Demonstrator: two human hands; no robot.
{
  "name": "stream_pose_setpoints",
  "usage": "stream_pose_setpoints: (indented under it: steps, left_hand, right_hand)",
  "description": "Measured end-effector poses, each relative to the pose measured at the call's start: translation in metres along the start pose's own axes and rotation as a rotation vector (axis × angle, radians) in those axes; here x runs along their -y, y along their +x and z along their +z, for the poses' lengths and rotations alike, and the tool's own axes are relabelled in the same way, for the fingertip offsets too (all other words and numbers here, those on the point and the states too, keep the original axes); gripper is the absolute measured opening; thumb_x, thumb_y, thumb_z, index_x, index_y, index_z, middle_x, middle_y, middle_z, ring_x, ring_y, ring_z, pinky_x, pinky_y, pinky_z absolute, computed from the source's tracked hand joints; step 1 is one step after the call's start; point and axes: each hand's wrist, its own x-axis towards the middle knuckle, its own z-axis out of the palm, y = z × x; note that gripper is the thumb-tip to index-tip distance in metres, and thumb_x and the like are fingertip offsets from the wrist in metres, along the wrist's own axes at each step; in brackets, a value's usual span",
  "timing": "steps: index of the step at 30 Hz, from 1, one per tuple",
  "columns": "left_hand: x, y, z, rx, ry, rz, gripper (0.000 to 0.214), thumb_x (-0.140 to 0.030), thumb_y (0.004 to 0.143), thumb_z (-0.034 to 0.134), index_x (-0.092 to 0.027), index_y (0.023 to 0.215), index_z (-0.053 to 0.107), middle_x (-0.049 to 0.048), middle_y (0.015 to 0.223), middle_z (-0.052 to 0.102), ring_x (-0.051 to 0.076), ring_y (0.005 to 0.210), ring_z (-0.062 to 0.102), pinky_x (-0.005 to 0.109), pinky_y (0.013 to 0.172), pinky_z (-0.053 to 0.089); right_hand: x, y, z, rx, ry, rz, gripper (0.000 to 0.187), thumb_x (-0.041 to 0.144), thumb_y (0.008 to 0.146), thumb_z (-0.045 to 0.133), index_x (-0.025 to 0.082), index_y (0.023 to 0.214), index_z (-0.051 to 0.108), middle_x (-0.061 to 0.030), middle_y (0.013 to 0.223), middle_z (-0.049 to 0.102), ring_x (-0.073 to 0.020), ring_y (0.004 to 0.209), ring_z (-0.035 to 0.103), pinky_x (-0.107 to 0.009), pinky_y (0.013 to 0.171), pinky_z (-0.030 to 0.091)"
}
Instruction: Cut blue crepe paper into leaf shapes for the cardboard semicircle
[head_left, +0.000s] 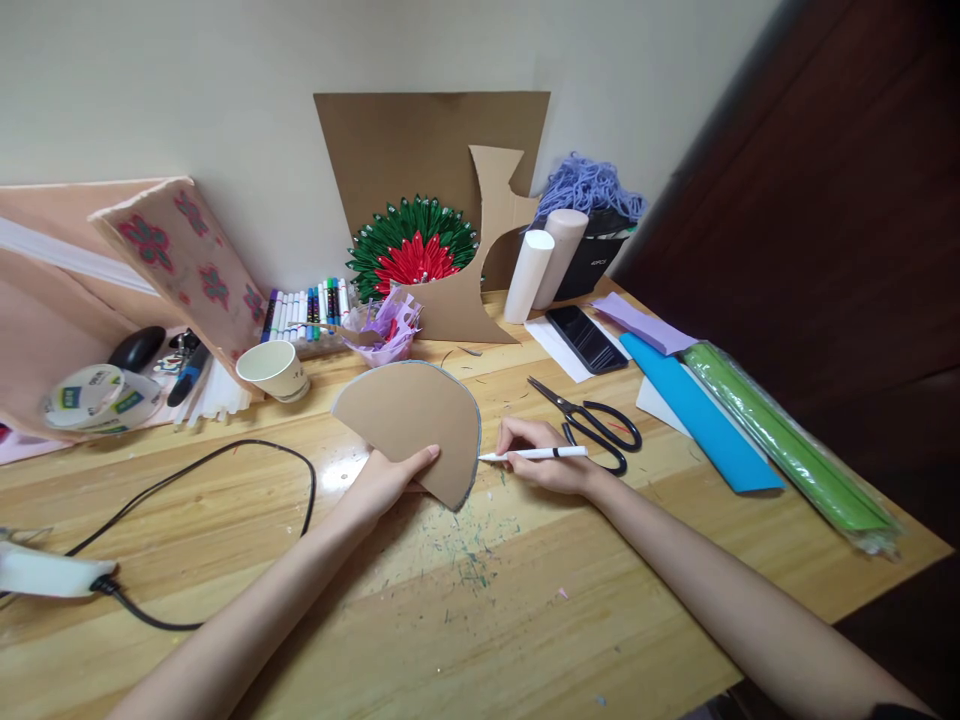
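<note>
My left hand (394, 482) grips a fan-shaped piece of cardboard (416, 415) by its lower edge, thumb on top and the fingers hidden beneath. A dark bluish line runs along the cardboard's curved edge. Between the fingers of my right hand (541, 455) is a white marker pen (559, 452), its tip at the right edge of the cardboard. Black-handled scissors (589, 420) lie partly open just beyond my right hand. Green and dark specks mark the wooden table (480, 620) below the cardboard.
A paper cup (274, 370), markers (307, 312) and a purple bowl of scraps (386, 335) stand behind. Cut cardboard (457, 305) leans near a red-green ornament (420, 250). A phone (586, 338) and coloured sheets (705, 420) lie right; a corded white tool (52, 572) lies left.
</note>
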Motion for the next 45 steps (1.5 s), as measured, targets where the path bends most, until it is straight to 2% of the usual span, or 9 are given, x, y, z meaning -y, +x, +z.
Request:
stream_pose_setpoints:
  steps: [6, 13, 21, 26, 30, 35, 39, 43, 45]
  left_hand:
    - [-0.001, -0.001, 0.001, -0.031, -0.024, -0.013, 0.059, -0.029, 0.071, 0.071, -0.017, 0.124, 0.049, 0.0144, 0.121, 0.059, 0.026, 0.098, 0.063, 0.036, 0.07, 0.058]
    - [0.007, 0.002, 0.0, -0.177, -0.107, 0.059, 0.053, -0.031, 0.065, 0.076, -0.014, 0.111, 0.058, 0.0149, 0.116, 0.062, 0.026, 0.109, 0.058, 0.036, 0.092, 0.049]
    - [0.008, 0.002, -0.001, -0.054, -0.342, 0.059, 0.061, -0.027, 0.072, 0.073, -0.015, 0.125, 0.046, 0.015, 0.13, 0.053, 0.026, 0.11, 0.057, 0.037, 0.082, 0.056]
    - [0.001, -0.002, 0.001, -0.081, -0.364, 0.028, 0.059, -0.021, 0.072, 0.072, -0.014, 0.125, 0.048, 0.0159, 0.127, 0.055, 0.027, 0.111, 0.056, 0.038, 0.083, 0.055]
    - [-0.001, -0.002, 0.001, -0.069, -0.361, 0.014, 0.057, -0.021, 0.073, 0.071, -0.013, 0.124, 0.048, 0.0151, 0.126, 0.056, 0.027, 0.109, 0.058, 0.038, 0.083, 0.056]
    - [0.002, 0.001, -0.001, -0.075, -0.37, 0.016, 0.056, -0.02, 0.073, 0.071, -0.013, 0.124, 0.048, 0.0139, 0.126, 0.056, 0.026, 0.109, 0.057, 0.037, 0.082, 0.057]
    - [0.006, 0.002, -0.003, -0.052, -0.376, 0.033, 0.058, -0.023, 0.072, 0.073, -0.014, 0.124, 0.048, 0.0143, 0.127, 0.055, 0.027, 0.108, 0.058, 0.038, 0.081, 0.057]
    - [0.008, 0.004, -0.005, -0.032, -0.391, 0.049, 0.059, -0.024, 0.071, 0.073, -0.015, 0.124, 0.048, 0.0138, 0.128, 0.055, 0.027, 0.107, 0.059, 0.039, 0.082, 0.057]
    - [0.008, 0.005, -0.005, -0.039, -0.392, 0.05, 0.058, -0.024, 0.071, 0.073, -0.015, 0.123, 0.049, 0.0138, 0.128, 0.055, 0.027, 0.108, 0.058, 0.038, 0.082, 0.057]
  right_hand:
    - [-0.007, -0.002, 0.0, 0.019, 0.028, -0.007, 0.002, 0.017, 0.073, 0.053, 0.018, 0.075, 0.053, 0.0001, 0.07, 0.058, -0.0128, 0.062, 0.051, -0.023, 0.055, 0.036]
    - [-0.004, 0.001, 0.002, -0.177, 0.374, 0.034, 0.015, 0.03, 0.082, 0.056, 0.018, 0.091, 0.057, -0.0036, 0.088, 0.062, -0.0154, 0.081, 0.059, -0.028, 0.072, 0.045]
    - [-0.006, 0.005, 0.007, -0.247, 0.502, 0.055, 0.015, 0.032, 0.082, 0.057, 0.018, 0.087, 0.06, -0.0033, 0.084, 0.064, -0.0157, 0.08, 0.062, -0.03, 0.075, 0.049]
    - [-0.006, 0.006, 0.005, -0.229, 0.517, 0.078, 0.013, 0.03, 0.081, 0.058, 0.017, 0.083, 0.06, -0.0032, 0.081, 0.065, -0.016, 0.079, 0.063, -0.031, 0.075, 0.049]
    - [-0.006, 0.005, 0.003, -0.133, 0.548, 0.07, 0.013, 0.029, 0.082, 0.057, 0.017, 0.082, 0.06, -0.0033, 0.076, 0.067, -0.0161, 0.076, 0.063, -0.032, 0.075, 0.048]
    - [-0.006, 0.005, 0.002, -0.192, 0.537, 0.064, 0.015, 0.031, 0.082, 0.058, 0.017, 0.087, 0.061, -0.0039, 0.083, 0.067, -0.0165, 0.083, 0.063, -0.032, 0.078, 0.047]
    - [-0.006, 0.005, 0.002, -0.103, 0.565, 0.07, 0.015, 0.031, 0.081, 0.059, 0.017, 0.082, 0.06, -0.0038, 0.077, 0.067, -0.0164, 0.076, 0.063, -0.033, 0.075, 0.047]
    - [-0.003, 0.004, 0.002, -0.151, 0.552, 0.063, 0.016, 0.033, 0.081, 0.059, 0.017, 0.084, 0.06, -0.0033, 0.08, 0.066, -0.0157, 0.079, 0.062, -0.032, 0.076, 0.047]
    - [-0.003, 0.004, 0.003, -0.106, 0.563, 0.059, 0.018, 0.035, 0.079, 0.061, 0.017, 0.082, 0.059, -0.0032, 0.078, 0.065, -0.0159, 0.077, 0.062, -0.032, 0.074, 0.047]
